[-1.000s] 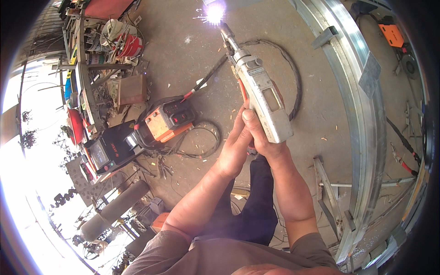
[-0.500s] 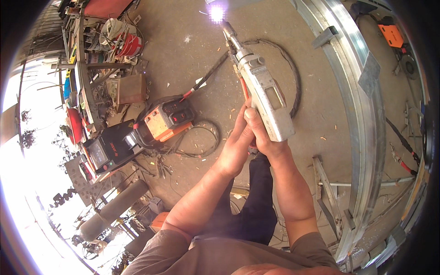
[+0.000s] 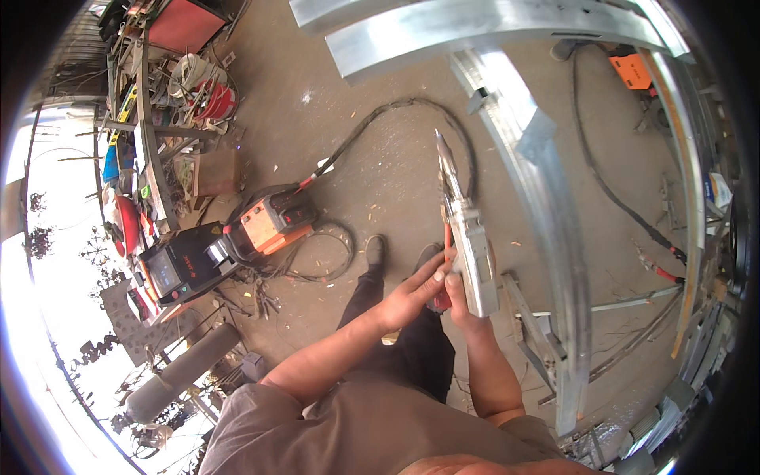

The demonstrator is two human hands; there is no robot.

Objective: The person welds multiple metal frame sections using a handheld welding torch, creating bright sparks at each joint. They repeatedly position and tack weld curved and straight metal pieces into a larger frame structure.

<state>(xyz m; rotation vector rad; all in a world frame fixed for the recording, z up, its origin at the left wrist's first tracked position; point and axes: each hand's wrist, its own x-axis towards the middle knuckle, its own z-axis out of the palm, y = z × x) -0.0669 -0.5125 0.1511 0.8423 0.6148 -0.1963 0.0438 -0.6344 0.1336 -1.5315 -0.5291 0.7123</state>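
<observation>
A grey, silvery welding gun [image 3: 475, 265] points away from me with its long nozzle tilted slightly left. No light shows at its tip. My right hand [image 3: 465, 307] is closed around the gun's rear underside, where its grip is mostly hidden. Pressed against the gun's left side is my left hand [image 3: 416, 299], its fingers running along the body beside the red-orange tube. Beyond and to the right of the nozzle stands a galvanized metal frame [image 3: 546, 190], apart from the tip. One of its beams [image 3: 443, 36] crosses the top of the view.
An orange-and-black machine [image 3: 273, 220] stands on the floor at left. Its dark cable [image 3: 372, 119] loops ahead of the gun. Cluttered shelving with a red bucket [image 3: 220, 101] lines the left. A grey cylinder [image 3: 182, 372] lies lower left; another cable [image 3: 602, 174] runs at right.
The bright arc at the nozzle tip has gone out. The gun and both hands have come down and back toward me. More of the metal frame shows as the view has shifted.
</observation>
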